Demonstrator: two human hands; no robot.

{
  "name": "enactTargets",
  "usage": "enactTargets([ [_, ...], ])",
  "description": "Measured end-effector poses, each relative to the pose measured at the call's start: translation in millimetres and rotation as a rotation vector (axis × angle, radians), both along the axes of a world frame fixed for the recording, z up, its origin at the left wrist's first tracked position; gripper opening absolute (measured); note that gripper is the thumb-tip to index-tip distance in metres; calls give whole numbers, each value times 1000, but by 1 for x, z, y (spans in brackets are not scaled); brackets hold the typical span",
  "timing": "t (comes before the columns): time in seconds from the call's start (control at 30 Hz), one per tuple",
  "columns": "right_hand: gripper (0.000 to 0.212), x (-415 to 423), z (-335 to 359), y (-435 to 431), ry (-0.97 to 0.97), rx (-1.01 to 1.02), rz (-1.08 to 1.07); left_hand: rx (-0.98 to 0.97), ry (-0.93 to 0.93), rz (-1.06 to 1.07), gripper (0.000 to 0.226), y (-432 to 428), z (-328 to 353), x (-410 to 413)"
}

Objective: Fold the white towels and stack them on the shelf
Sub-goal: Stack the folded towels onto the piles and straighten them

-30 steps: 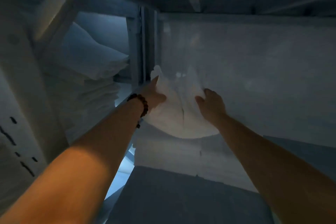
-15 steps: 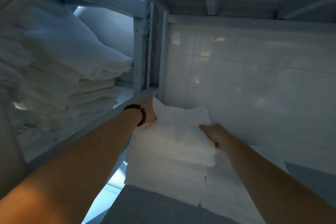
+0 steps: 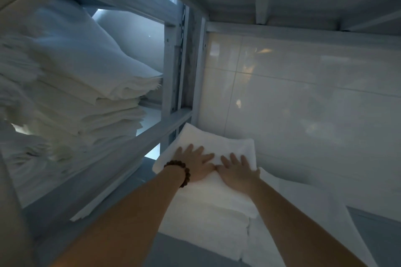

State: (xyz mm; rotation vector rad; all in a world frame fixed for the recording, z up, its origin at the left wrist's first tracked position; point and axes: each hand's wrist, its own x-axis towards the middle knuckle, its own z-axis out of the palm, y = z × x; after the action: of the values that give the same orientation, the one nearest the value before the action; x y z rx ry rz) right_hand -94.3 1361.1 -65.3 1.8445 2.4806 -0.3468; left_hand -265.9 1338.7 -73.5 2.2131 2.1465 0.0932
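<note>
Stacking step, late: top folded towel point(image 3: 230, 145) lying on the towel stack point(image 3: 206, 230) at the far left corner of the shelf point(image 3: 180, 254), close to the tiled wall point(image 3: 303, 104) and the grey upright point(image 3: 173, 67). Left hand point(image 3: 195, 163), beaded bracelet point(image 3: 181, 171) at the wrist, flat with fingers spread, pressing on the towel's near half; right hand point(image 3: 236, 171) just beside it, likewise flat and spread, gripping nothing. Looks like smoothing or squaring, judging by the pose. Next, probably: lift both palms straight off without dragging the top layer, check edges against the layers below, fetch another towel. Hard to tell how many towels in this stack; right edge merging with a thin white sheet point(image 3: 303, 212). Left bay: another tall white pile point(image 3: 86, 93), blurred, cut off at frame edge. No unfolded towels in view.
</note>
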Motion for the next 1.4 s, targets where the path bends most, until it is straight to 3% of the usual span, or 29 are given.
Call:
enactTargets([
  [0.23, 61, 18, 3, -16, 107, 21, -40, 17, -10, 78, 59, -25, 12, -13],
  [0.43, 53, 42, 15, -81, 191, 48, 4, 76, 23, 114, 53, -89, 24, 3],
  [0.67, 57, 73, 26, -162, 262, 69, 40, 43, -299, 77, 61, -170, 27, 44],
  [1.0, 55, 129, 15, -249, 464, 126, -264, 42, -587, -69, 58, -227, 2, 117],
  [1.4, 52, 277, -6, -296, 570, 169, -420, -60, -645, -149, 59, -254, -8, 254],
])
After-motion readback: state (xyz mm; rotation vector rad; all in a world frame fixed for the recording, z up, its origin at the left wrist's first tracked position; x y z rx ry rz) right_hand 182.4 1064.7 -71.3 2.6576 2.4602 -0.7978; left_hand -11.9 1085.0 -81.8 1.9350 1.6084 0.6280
